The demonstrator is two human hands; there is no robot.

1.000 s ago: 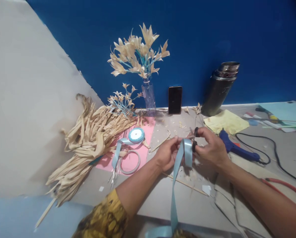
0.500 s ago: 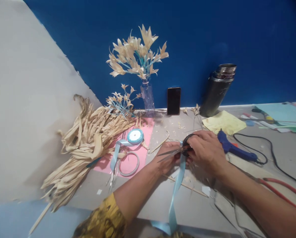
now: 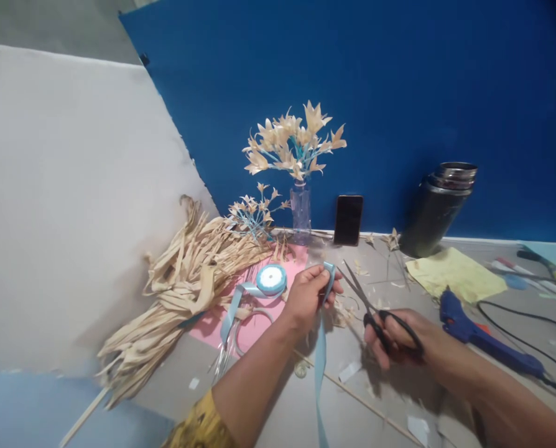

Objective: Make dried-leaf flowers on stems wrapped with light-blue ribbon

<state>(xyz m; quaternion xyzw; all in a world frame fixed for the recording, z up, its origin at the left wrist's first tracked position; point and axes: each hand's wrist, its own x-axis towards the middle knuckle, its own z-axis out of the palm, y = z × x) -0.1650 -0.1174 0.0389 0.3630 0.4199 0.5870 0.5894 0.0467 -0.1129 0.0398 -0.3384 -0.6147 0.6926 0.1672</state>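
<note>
My left hand (image 3: 310, 297) pinches a light blue ribbon (image 3: 321, 358) near its upper end; the rest hangs down past the table's front. In my right hand (image 3: 402, 339) is a pair of black-handled scissors (image 3: 362, 294), fingers in the loops. The blades are parted and point up and left, a little to the right of the ribbon and apart from it. A ribbon spool (image 3: 272, 279) with a loose blue tail lies left of my left hand on pink paper (image 3: 208, 328). Below it lies a ring-shaped roll (image 3: 254, 313), partly hidden by my left forearm.
Dried husks (image 3: 185, 298) are heaped at left. Husk flowers (image 3: 296, 140) stand in a clear bottle (image 3: 301, 211), beside a phone (image 3: 348, 220) and a dark flask (image 3: 439, 208). A blue glue gun (image 3: 487, 342) with its cord and a yellow cloth (image 3: 455, 274) lie at right. A thin stick (image 3: 366, 404) lies in front.
The scissors have moved right, away from the ribbon and my left hand, and now point upward with parted blades. My left hand has lifted the ribbon's end. The camera view has shifted.
</note>
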